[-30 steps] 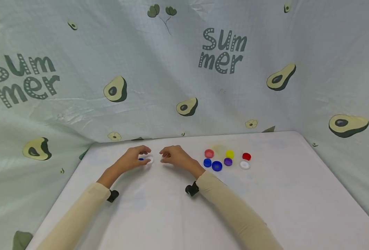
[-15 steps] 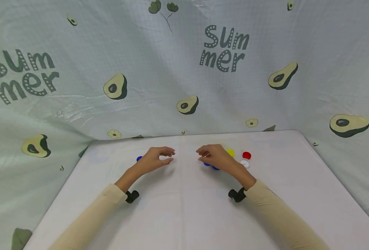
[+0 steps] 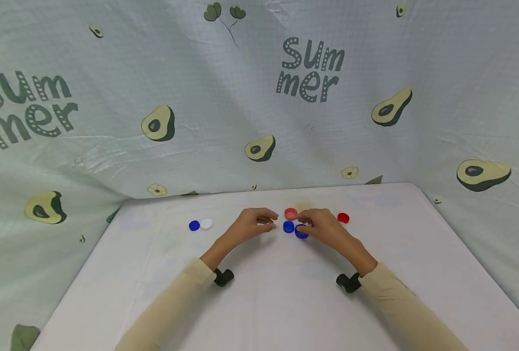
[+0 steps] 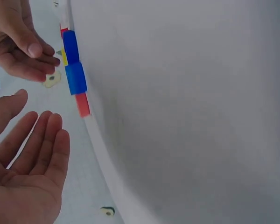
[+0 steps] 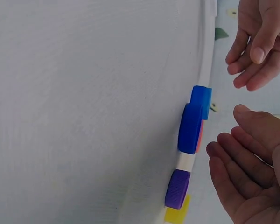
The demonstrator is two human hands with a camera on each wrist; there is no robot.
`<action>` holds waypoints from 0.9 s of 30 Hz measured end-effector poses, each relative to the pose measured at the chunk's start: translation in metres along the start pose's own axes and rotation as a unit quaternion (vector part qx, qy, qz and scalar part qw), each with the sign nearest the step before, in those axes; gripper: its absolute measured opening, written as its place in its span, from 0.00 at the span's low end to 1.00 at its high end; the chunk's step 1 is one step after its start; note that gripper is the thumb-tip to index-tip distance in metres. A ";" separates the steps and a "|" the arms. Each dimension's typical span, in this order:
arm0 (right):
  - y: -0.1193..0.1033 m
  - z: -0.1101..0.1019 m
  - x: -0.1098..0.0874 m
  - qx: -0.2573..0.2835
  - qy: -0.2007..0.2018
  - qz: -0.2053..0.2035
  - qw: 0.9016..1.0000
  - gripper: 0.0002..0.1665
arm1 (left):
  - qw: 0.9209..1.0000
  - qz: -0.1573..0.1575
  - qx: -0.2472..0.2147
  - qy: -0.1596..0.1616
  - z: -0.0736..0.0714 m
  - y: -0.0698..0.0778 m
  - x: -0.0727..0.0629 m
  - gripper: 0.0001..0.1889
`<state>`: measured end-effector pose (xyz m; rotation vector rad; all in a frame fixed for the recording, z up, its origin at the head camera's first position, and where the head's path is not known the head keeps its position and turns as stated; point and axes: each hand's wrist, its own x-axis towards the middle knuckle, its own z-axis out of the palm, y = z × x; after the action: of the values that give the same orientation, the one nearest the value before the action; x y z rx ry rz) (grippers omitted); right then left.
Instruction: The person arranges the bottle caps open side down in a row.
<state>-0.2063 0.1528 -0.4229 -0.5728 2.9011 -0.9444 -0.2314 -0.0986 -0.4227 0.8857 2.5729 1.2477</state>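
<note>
My left hand (image 3: 252, 225) hovers above the table just left of the colored caps, its fingers loosely bent around nothing. My right hand (image 3: 325, 227) is over the cap group, also holding nothing; its fingertips hang above a dark blue cap (image 3: 301, 232). Between the hands lie a light red cap (image 3: 290, 213) and a smaller blue cap (image 3: 288, 226). A red cap (image 3: 343, 217) shows past the right hand. The right wrist view reveals a purple cap (image 5: 178, 189) and a yellow cap (image 5: 177, 210), which the right hand mostly hides in the head view.
On the left part of the white table (image 3: 224, 302), a blue cap (image 3: 194, 225) and a white cap (image 3: 206, 224) lie side by side. A printed cloth (image 3: 224, 97) with avocados hangs behind the table's far edge.
Both hands have moved right, the left away from the blue and white caps, which are now uncovered. The right hand has come over the cap group and hides part of it.
</note>
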 end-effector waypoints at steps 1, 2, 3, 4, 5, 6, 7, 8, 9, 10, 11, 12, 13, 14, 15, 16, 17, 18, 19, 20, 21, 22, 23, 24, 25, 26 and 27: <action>0.000 0.001 0.001 0.001 0.000 -0.002 1.000 0.20 | 1.000 0.002 -0.003 0.002 0.003 0.000 0.002 0.15; 0.001 0.001 0.002 0.001 0.000 -0.004 1.000 0.20 | 1.000 0.002 -0.007 0.005 0.005 0.000 0.004 0.15; 0.002 0.002 0.004 0.001 -0.001 -0.006 1.000 0.20 | 1.000 -0.002 -0.012 0.008 0.008 0.000 0.006 0.15; 0.002 0.002 0.005 0.000 -0.004 -0.008 1.000 0.19 | 1.000 -0.006 -0.015 0.012 0.010 0.000 0.008 0.14; 0.003 0.002 0.007 -0.004 -0.007 -0.013 1.000 0.19 | 1.000 -0.011 -0.017 0.016 0.011 -0.001 0.010 0.14; 0.004 0.002 0.009 -0.008 -0.010 -0.013 1.000 0.19 | 0.999 -0.018 -0.020 0.019 0.013 -0.001 0.012 0.14; 0.004 0.002 0.011 -0.011 -0.014 -0.014 1.000 0.19 | 0.999 -0.024 -0.023 0.021 0.014 -0.002 0.014 0.14; 0.005 0.002 0.013 -0.015 -0.017 -0.016 1.000 0.19 | 0.999 -0.030 -0.026 0.023 0.016 -0.002 0.016 0.14; 0.006 0.001 0.015 -0.020 -0.022 -0.021 0.999 0.19 | 0.999 -0.036 -0.028 0.024 0.017 -0.003 0.018 0.14; 0.006 0.001 0.017 -0.022 -0.027 -0.024 0.999 0.19 | 0.998 -0.040 -0.029 0.025 0.018 -0.003 0.019 0.13; 0.007 0.000 0.019 -0.027 -0.032 -0.030 0.999 0.19 | 0.998 -0.045 -0.030 0.025 0.018 -0.004 0.021 0.13; 0.007 0.000 0.021 -0.031 -0.037 -0.035 0.998 0.19 | 0.998 -0.049 -0.033 0.025 0.019 -0.004 0.022 0.13; 0.007 0.000 0.023 -0.034 -0.041 -0.038 0.998 0.19 | 0.998 -0.052 -0.036 0.025 0.019 -0.004 0.023 0.13; 0.007 0.000 0.025 -0.038 -0.046 -0.041 0.997 0.19 | 0.998 -0.055 -0.037 0.025 0.020 -0.004 0.024 0.13; 0.008 0.000 0.027 -0.044 -0.051 -0.044 0.997 0.19 | 0.997 -0.058 -0.039 0.024 0.020 -0.004 0.025 0.14; 0.008 0.000 0.029 -0.047 -0.057 -0.044 0.996 0.19 | 0.997 -0.061 -0.040 0.023 0.021 -0.004 0.026 0.14; 0.008 0.000 0.030 -0.053 -0.062 -0.046 0.996 0.19 | 0.997 -0.065 -0.041 0.022 0.021 -0.005 0.026 0.14; 0.008 0.000 0.032 -0.056 -0.067 -0.044 0.995 0.18 | 0.996 -0.070 -0.041 0.021 0.021 -0.005 0.027 0.14; 0.008 0.001 0.033 -0.059 -0.071 -0.042 0.995 0.18 | 0.996 -0.073 -0.041 0.020 0.022 -0.005 0.027 0.14; 0.009 0.001 0.034 -0.062 -0.074 -0.040 0.995 0.18 | 0.996 -0.077 -0.041 0.018 0.022 -0.004 0.028 0.14; 0.009 0.001 0.034 -0.064 -0.076 -0.038 0.994 0.17 | 0.996 -0.082 -0.042 0.017 0.022 -0.004 0.028 0.14; 0.009 0.001 0.035 -0.067 -0.078 -0.038 0.994 0.17 | 0.995 -0.085 -0.043 0.015 0.022 -0.004 0.028 0.14; 0.009 0.001 0.036 -0.068 -0.078 -0.038 0.994 0.16 | 0.995 -0.087 -0.045 0.014 0.022 -0.004 0.028 0.14; 0.009 0.002 0.036 -0.070 -0.076 -0.040 0.994 0.16 | 0.995 -0.090 -0.046 0.014 0.022 -0.003 0.028 0.14; 0.009 0.002 0.037 -0.071 -0.074 -0.041 0.994 0.16 | 0.995 -0.091 -0.048 0.014 0.022 -0.002 0.028 0.14; 0.009 0.002 0.038 -0.072 -0.074 -0.043 0.994 0.16 | 0.994 -0.093 -0.050 0.014 0.022 -0.002 0.029 0.15; 0.009 0.002 0.038 -0.074 -0.075 -0.045 0.993 0.15 | 0.994 -0.093 -0.050 0.013 0.022 -0.002 0.029 0.15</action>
<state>-0.2449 0.1450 -0.4272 -0.7550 2.8468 -0.6666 -0.2472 -0.0687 -0.4344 0.5999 2.5189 1.3255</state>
